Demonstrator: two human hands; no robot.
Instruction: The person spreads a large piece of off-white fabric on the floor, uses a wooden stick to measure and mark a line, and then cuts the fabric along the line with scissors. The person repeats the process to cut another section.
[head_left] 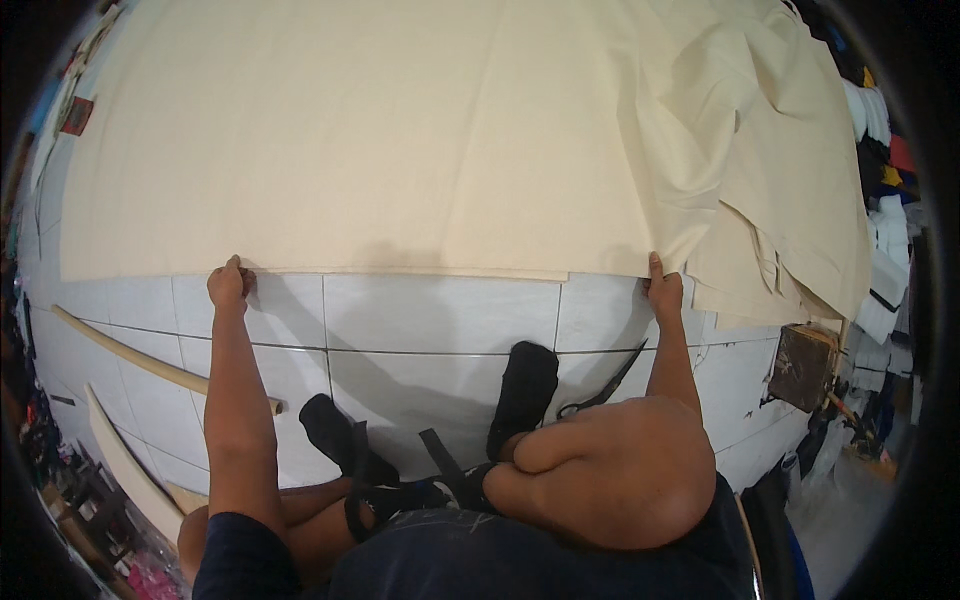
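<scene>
A wide sheet of cream fabric (340,140) lies spread over the tiled floor, its near edge running from left to right in front of me. My left hand (230,284) pinches that edge toward the left, thumb on top. Farther right, my right hand (664,288) grips the same edge, its thumb up on the cloth and its fingers underneath. Beyond the right hand the fabric is bunched into folds, with several layered edges showing. Along the middle of the near edge, a lower layer peeks out slightly.
Black scissors (606,388) lie on the white tiles (430,312) by my right foot. A long cardboard tube (150,360) rests at the left, beside a pale curved strip (130,455). A worn brown box (803,366) stands at the right, near piles of white bundles (880,290).
</scene>
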